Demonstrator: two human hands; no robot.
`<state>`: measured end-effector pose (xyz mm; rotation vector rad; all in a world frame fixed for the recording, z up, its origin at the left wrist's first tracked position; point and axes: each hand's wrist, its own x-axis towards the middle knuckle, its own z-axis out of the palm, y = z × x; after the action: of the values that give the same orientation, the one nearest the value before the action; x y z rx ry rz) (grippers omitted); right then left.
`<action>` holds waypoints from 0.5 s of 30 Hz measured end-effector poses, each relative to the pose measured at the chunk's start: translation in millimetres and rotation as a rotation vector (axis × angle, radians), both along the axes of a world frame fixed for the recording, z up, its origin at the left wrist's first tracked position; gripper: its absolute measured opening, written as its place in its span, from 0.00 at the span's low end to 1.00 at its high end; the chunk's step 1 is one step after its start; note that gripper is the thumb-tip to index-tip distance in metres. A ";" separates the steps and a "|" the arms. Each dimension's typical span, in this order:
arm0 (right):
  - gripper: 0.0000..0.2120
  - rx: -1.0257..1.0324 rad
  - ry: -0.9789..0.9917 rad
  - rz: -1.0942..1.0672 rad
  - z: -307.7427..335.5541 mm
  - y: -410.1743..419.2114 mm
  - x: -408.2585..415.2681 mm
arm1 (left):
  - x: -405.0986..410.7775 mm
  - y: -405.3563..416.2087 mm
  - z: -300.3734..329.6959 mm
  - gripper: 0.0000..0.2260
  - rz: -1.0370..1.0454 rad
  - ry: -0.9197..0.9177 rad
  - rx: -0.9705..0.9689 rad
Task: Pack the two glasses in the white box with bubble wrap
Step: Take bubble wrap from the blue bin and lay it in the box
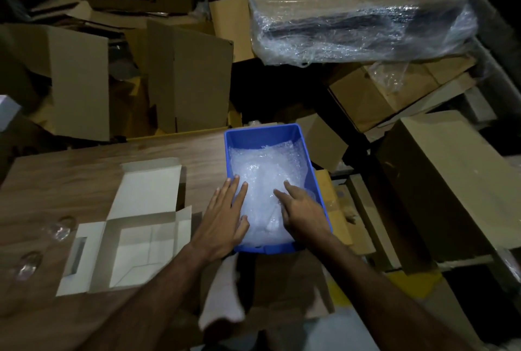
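Observation:
A white box [135, 240] lies open on the wooden table [70, 181], its lid flap folded back. Two clear glasses rest at the table's left edge, one [60, 228] above the other [28, 263]. A blue plastic bin [234, 147] at the table's right end holds crumpled bubble wrap [262, 181]. My left hand [225, 218] lies flat over the bin's left rim, fingers straight on the wrap. My right hand [301, 209] reaches into the bin, fingers extended and touching the wrap.
Brown cardboard boxes [191, 77] stand piled behind the table and to the right [439, 181]. A large bundle in clear film [358, 12] sits at the upper right. A white cloth [222, 294] hangs below the bin.

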<state>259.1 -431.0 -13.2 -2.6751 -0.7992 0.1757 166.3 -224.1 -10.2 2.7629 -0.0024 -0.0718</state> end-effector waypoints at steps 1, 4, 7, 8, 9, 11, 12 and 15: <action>0.22 0.027 -0.017 -0.008 3.2 -1.9 -0.7 | -2.0 1.1 0.3 0.36 -0.008 -0.004 -0.005; 0.21 0.098 -0.076 -0.021 10.8 -5.6 -2.9 | -7.7 3.2 2.0 0.40 -0.019 0.002 -0.021; 0.20 0.185 -0.116 -0.036 19.8 -6.0 -8.7 | -7.8 2.0 0.8 0.45 -0.010 0.010 -0.037; 0.20 0.218 -0.143 -0.033 22.9 -5.7 -11.5 | -5.7 0.6 0.0 0.47 -0.003 0.008 -0.038; 0.20 0.248 -0.170 -0.028 25.9 -5.2 -14.6 | -3.1 -1.2 -1.1 0.49 0.004 0.003 -0.035; 0.20 0.303 -0.210 -0.031 31.8 -3.7 -20.5 | 3.5 -6.4 -0.9 0.53 0.010 0.010 -0.009; 0.21 0.330 -0.215 -0.039 34.8 -2.7 -22.5 | 6.6 -9.7 -0.7 0.55 0.014 0.020 0.016; 0.22 0.385 -0.237 -0.043 45.1 -1.4 -27.6 | 10.7 -21.4 -2.8 0.50 0.048 0.028 0.037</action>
<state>231.6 -432.4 31.9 -2.3679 -0.7532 -0.2838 177.0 -245.4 -13.0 2.7965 0.0735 -0.0983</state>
